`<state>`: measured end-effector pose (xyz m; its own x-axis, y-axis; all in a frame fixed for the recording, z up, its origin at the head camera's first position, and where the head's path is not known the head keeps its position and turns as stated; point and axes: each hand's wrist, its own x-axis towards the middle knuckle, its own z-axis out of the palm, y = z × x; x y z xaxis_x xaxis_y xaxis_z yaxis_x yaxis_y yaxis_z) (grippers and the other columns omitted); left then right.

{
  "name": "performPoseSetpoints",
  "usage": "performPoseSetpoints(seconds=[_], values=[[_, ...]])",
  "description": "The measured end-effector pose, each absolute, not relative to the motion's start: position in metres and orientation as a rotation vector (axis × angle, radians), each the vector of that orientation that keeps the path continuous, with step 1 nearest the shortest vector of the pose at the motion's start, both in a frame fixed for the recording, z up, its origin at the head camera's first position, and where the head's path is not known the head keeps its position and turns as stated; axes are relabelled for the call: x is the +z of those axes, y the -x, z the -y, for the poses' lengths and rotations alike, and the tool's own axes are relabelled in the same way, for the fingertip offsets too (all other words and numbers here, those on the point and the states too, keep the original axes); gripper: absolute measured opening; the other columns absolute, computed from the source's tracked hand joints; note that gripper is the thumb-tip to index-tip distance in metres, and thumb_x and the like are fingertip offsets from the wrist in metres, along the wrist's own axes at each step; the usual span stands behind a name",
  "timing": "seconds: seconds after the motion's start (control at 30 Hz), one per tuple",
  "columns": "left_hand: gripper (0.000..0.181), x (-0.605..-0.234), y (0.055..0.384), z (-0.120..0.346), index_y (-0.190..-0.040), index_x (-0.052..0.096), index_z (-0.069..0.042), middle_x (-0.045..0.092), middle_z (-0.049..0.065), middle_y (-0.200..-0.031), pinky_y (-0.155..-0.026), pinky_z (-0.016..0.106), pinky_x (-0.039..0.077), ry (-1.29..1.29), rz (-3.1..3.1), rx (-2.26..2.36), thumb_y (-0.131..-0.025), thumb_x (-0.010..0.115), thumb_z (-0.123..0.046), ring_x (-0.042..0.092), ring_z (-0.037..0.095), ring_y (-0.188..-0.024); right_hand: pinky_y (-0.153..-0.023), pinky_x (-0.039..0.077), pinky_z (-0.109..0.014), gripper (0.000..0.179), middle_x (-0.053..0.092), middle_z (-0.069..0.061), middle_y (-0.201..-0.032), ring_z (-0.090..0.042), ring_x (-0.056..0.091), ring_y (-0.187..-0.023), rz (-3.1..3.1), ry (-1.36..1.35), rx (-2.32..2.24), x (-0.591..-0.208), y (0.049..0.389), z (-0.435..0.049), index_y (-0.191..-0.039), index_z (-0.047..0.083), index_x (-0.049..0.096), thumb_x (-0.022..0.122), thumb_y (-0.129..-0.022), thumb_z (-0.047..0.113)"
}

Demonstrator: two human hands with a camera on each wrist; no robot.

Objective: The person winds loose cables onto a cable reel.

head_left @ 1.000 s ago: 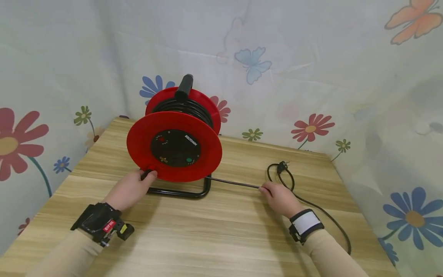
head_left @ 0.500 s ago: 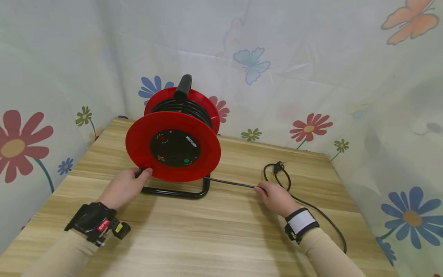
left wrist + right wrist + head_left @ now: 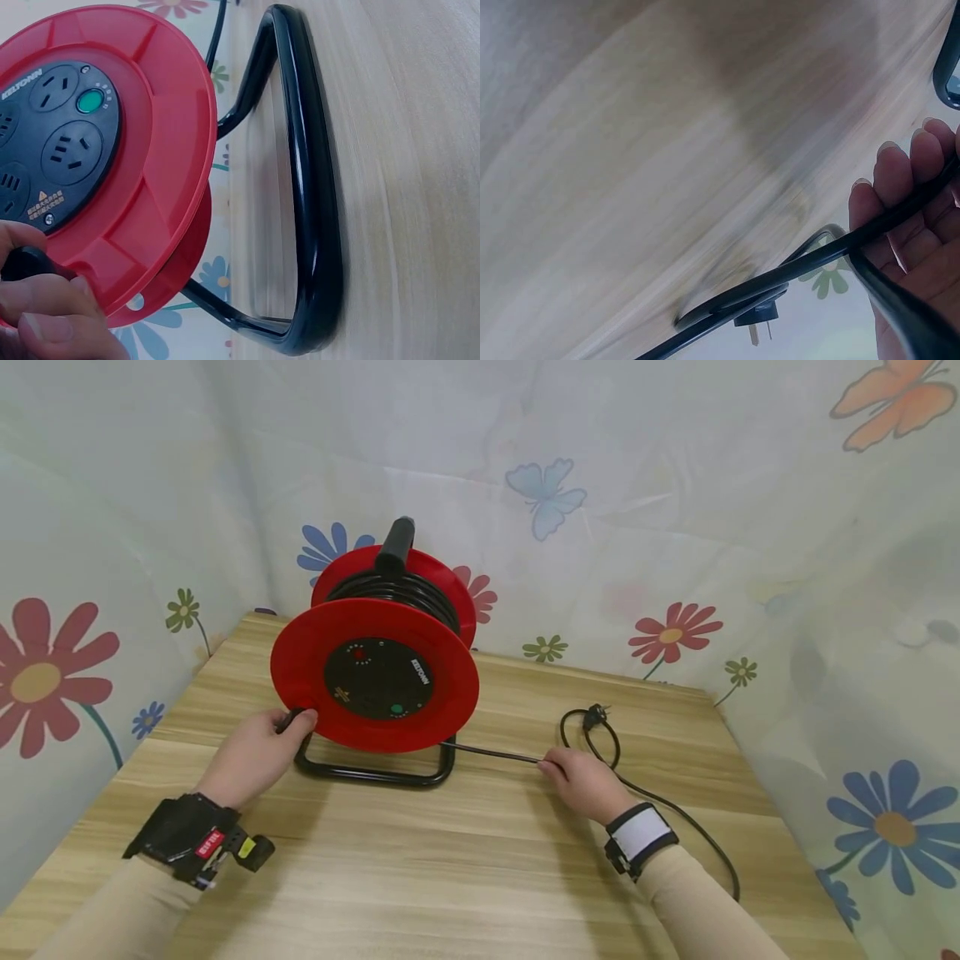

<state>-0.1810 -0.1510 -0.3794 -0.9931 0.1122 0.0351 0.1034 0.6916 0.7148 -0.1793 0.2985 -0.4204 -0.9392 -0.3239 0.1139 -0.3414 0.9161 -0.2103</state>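
Note:
A red cable reel (image 3: 450,693) with black cable (image 3: 405,590) wound on it stands on a black tubular frame (image 3: 375,774). My left hand (image 3: 251,756) grips the small black crank knob (image 3: 287,720) at the lower left of the reel's front disc. In the left wrist view the fingers (image 3: 49,296) curl round this knob, beside the socket panel (image 3: 67,142). To the reel's right, my right hand (image 3: 588,783) holds the cable's free stretch (image 3: 491,752). The right wrist view has the cable (image 3: 802,264) running across the curled fingers (image 3: 892,176).
Behind the right hand the cable's tail loops on the wooden table (image 3: 450,877), ending in a black plug (image 3: 595,717). A black carrying handle (image 3: 397,545) tops the reel. A flower-printed curtain (image 3: 637,485) encloses the table's back and sides.
The reel's disc has turned clockwise, and my left hand has moved left and slightly up with the knob. My right hand has shifted left towards the reel; the plug and tail have slid left.

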Motion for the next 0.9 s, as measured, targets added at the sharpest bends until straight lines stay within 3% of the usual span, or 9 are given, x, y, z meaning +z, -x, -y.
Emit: performPoseSetpoints(seconds=[0.2, 0.53, 0.9], values=[[0.058, -0.378, 0.18, 0.151, -0.073, 0.048, -0.006, 0.038, 0.003, -0.058, -0.042, 0.028, 0.025, -0.139, -2.914, 1.262, -0.095, 0.034, -0.059, 0.036, 0.02, -0.05, -0.054, 0.043, -0.029, 0.019, 0.057, 0.006, -0.067, -0.007, 0.048, -0.058, 3.01, -0.535, 0.357, -0.421, 0.181, -0.299, -0.086, 0.015, 0.064, 0.054, -0.097, 0.027], [0.058, -0.378, 0.18, 0.151, -0.076, 0.052, -0.006, 0.038, 0.004, -0.057, -0.042, 0.028, 0.024, -0.139, -2.937, 1.27, -0.095, 0.034, -0.058, 0.036, 0.02, -0.051, -0.049, 0.04, -0.028, 0.023, 0.052, 0.005, -0.063, -0.008, 0.045, -0.055, 3.057, -0.505, 0.341, -0.421, 0.177, -0.313, -0.078, 0.018, 0.058, 0.053, -0.097, 0.031], [0.058, -0.375, 0.18, 0.152, -0.075, 0.05, -0.006, 0.036, 0.003, -0.056, -0.041, 0.028, 0.024, -0.132, -2.922, 1.28, -0.096, 0.034, -0.058, 0.035, 0.02, -0.049, -0.055, 0.042, -0.031, 0.02, 0.055, 0.004, -0.069, -0.01, 0.048, -0.061, 3.06, -0.457, 0.312, -0.417, 0.165, -0.348, -0.083, 0.016, 0.062, 0.055, -0.096, 0.03]])
